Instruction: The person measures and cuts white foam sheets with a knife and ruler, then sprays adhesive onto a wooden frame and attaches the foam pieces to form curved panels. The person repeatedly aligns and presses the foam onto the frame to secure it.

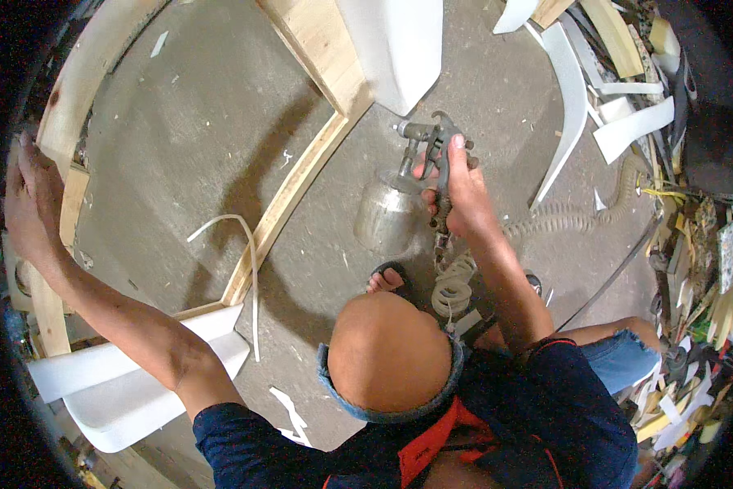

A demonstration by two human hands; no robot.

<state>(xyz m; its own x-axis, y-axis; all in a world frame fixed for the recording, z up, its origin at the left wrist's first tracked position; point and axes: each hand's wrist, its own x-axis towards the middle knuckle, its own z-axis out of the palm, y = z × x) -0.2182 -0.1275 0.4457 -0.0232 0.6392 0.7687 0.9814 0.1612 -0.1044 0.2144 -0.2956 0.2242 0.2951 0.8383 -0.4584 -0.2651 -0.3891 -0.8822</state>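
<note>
Right hand (457, 191), grip clenched around a spray gun (422, 167) at one o'clock beside white foam (395, 45); left hand (30, 200), fingers spread, resting on the wooden frame (289, 196) at nine o'clock.

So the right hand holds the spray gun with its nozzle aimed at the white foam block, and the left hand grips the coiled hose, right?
Not quite. The head view shows the left hand resting on the curved wooden frame, not on the coiled hose. The right hand does hold the spray gun, aimed at the white foam block.
</note>
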